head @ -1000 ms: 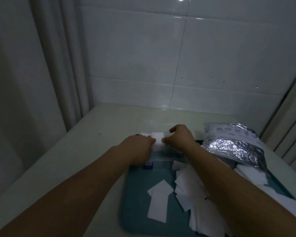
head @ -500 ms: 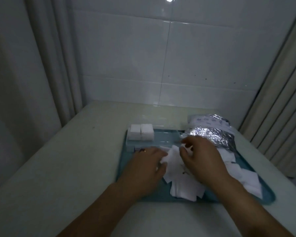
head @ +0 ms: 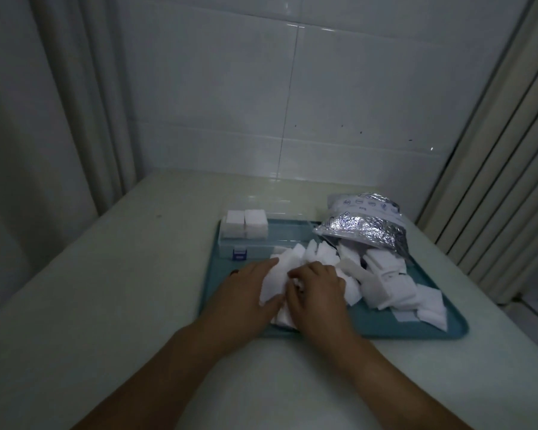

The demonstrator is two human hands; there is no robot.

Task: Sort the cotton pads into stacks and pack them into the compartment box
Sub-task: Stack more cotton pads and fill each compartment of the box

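Loose white square cotton pads (head: 382, 274) lie heaped across a teal tray (head: 416, 328). A clear compartment box (head: 277, 243) with a small blue latch stands at the tray's back left, with two neat pad stacks (head: 246, 223) in its left end. My left hand (head: 246, 296) and my right hand (head: 317, 293) rest close together on the near left part of the heap, fingers curled around a bunch of pads (head: 277, 274) gathered between them. The pads under my palms are hidden.
A silver foil bag (head: 364, 225), open toward the heap, lies at the tray's back right. The tray sits on a pale table (head: 121, 290) against a white tiled wall. A curtain hangs at the left and ribbed panels stand at the right.
Both hands left the stacks in the box and came back toward me onto the loose heap. They have since closed in on a bunch of pads at its near left.
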